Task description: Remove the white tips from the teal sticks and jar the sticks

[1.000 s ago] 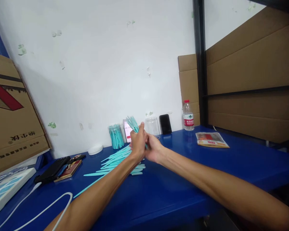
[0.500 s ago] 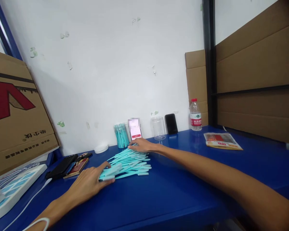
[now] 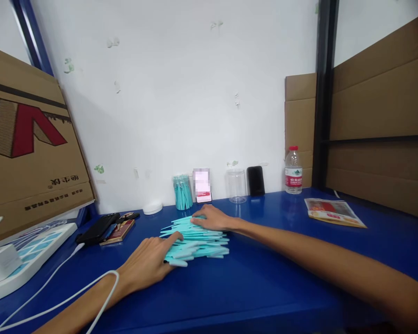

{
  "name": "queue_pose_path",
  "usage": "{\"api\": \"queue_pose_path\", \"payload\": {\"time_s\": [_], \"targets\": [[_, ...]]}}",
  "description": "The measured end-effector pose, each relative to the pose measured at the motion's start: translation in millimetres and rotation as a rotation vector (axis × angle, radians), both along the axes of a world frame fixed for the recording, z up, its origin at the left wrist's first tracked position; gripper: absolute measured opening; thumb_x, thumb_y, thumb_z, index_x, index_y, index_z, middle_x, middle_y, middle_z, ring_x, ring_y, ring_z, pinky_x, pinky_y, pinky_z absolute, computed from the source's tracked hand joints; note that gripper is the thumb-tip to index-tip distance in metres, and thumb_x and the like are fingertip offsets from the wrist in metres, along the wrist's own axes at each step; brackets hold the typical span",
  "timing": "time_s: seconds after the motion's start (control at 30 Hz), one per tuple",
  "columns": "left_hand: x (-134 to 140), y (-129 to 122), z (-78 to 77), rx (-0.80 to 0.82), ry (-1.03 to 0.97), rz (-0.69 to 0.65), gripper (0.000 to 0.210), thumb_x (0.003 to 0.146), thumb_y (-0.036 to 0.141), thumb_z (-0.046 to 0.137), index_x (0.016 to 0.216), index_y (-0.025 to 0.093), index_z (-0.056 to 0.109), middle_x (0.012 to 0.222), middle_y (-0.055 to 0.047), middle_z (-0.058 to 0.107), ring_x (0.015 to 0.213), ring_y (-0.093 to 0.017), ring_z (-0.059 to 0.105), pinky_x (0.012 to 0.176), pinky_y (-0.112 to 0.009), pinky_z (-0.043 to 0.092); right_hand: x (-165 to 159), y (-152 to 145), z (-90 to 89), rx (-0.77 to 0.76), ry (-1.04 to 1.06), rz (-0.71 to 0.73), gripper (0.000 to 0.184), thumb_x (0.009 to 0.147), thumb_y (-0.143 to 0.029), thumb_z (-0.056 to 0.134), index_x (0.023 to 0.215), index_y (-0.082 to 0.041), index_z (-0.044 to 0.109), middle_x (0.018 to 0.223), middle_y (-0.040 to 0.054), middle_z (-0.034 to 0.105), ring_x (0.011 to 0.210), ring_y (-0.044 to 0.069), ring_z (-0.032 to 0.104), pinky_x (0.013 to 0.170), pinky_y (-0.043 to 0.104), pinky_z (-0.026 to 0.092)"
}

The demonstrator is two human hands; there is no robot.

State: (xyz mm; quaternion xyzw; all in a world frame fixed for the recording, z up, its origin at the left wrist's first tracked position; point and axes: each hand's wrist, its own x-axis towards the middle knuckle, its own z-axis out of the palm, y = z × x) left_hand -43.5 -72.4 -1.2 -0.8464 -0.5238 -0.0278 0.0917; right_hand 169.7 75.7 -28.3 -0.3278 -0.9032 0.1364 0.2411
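A loose pile of thin turquoise sticks [image 3: 209,235] with paler, thicker ends lies on the blue table. My left hand [image 3: 156,257] is closed around a bunch of these sticks at the pile's near left side, thumb on top and the other fingers partly hidden. Across the far side of the pile rests my right hand [image 3: 212,218], its fingers reaching left over the sticks, the fingertips partly hidden. Behind the pile, a clear jar [image 3: 183,192] stands upright, filled with similar turquoise sticks. A second clear jar [image 3: 237,186] stands empty farther right.
Along the wall are a white lid [image 3: 152,208], a lit phone [image 3: 202,188], a black phone-like slab [image 3: 256,181] and a water bottle [image 3: 294,171]. A snack packet [image 3: 334,212] lies right. Left are a black case [image 3: 97,228], a power strip [image 3: 38,246] and a white cable [image 3: 106,297] over my forearm.
My left hand has moved its bunch of sticks right, up against the pile. My right hand stays over the pile's far side. The whole view has shifted slightly.
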Motion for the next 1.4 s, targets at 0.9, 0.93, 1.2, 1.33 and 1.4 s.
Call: {"api": "queue_pose_path", "payload": {"time_s": [0.9, 0.93, 1.2, 1.33, 1.4], "targets": [[46.1, -56.1, -7.5, -0.072, -0.039, 0.167, 0.036, 0.084, 0.049, 0.048, 0.115, 0.03, 0.05, 0.079, -0.004, 0.066, 0.074, -0.03, 0.062, 0.059, -0.03, 0.026, 89.2, -138.5, 33.2, 0.262, 0.172, -0.103, 0.028, 0.094, -0.04, 0.049, 0.112, -0.024, 0.064, 0.115, 0.0097, 0.063, 0.108, 0.025, 0.056, 0.088, 0.042, 0.047], [46.3, -56.7, -8.1, -0.081, -0.035, 0.171, 0.035, 0.084, 0.048, 0.047, 0.113, 0.03, 0.051, 0.08, -0.005, 0.066, 0.075, -0.03, 0.062, 0.059, -0.03, 0.026, 96.1, -157.2, 29.1, 0.307, 0.15, -0.134, 0.025, 0.093, -0.039, 0.05, 0.107, -0.024, 0.064, 0.109, 0.0104, 0.063, 0.102, 0.025, 0.057, 0.085, 0.042, 0.047], [32.4, -60.8, -13.8, -0.135, -0.035, 0.062, 0.046, 0.082, 0.032, 0.05, 0.127, 0.029, 0.041, 0.088, -0.005, 0.067, 0.079, -0.029, 0.061, 0.06, -0.031, 0.029, 97.2, -198.8, -3.7, 0.406, -0.11, -0.022, 0.011, 0.093, -0.027, 0.048, 0.098, -0.024, 0.058, 0.091, 0.0078, 0.059, 0.08, 0.019, 0.055, 0.071, 0.034, 0.048], [20.0, -58.6, -13.7, -0.118, -0.062, 0.039, 0.04, 0.078, 0.023, 0.049, 0.118, 0.03, 0.047, 0.085, -0.003, 0.066, 0.08, -0.026, 0.061, 0.065, -0.029, 0.034, 93.0, -185.8, 0.0, 0.508, -0.167, -0.017, 0.012, 0.093, -0.021, 0.046, 0.09, -0.023, 0.057, 0.088, 0.0068, 0.058, 0.077, 0.019, 0.053, 0.07, 0.034, 0.046], [17.1, -56.9, -13.2, -0.106, -0.074, 0.038, 0.039, 0.078, 0.022, 0.048, 0.116, 0.029, 0.048, 0.085, -0.003, 0.066, 0.081, -0.026, 0.062, 0.066, -0.029, 0.036, 93.4, -185.8, 1.1, 0.557, -0.195, -0.021, 0.011, 0.094, -0.023, 0.046, 0.09, -0.023, 0.057, 0.088, 0.0069, 0.058, 0.077, 0.019, 0.053, 0.072, 0.034, 0.046]]}}
